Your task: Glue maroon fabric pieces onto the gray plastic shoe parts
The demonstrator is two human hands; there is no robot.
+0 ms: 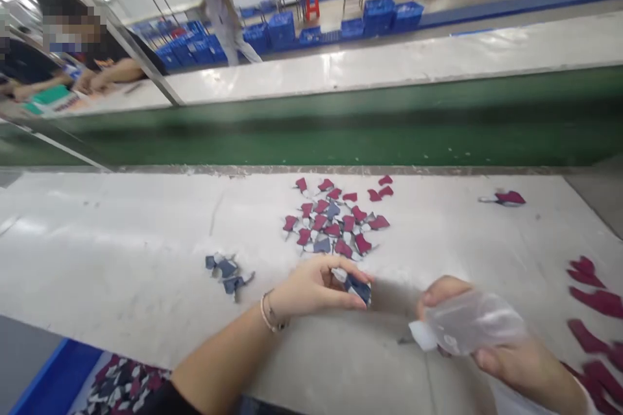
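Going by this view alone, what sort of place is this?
Probably a factory or workshop floor: small maroon and grey pieces spread across a white worktop, blue crates stacked beyond, and another person at the far bench.

Bench [146, 227]: off-white. Held piece [359, 290]: dark slate blue. Container [474, 324]: translucent, milky; its tip [422, 335] opaque white. Central pieces [349, 223]: mostly maroon, few slate blue, pale parts among them. Left cluster [227, 268]: slate blue, pale grey. Right-edge pieces [598, 301]: maroon. Near-left bin [51, 382]: blue; contents [129, 382] mixed maroon, slate, white. Far band [341, 142]: green, darker streak lengthwise. Far crates [281, 29]: blue.
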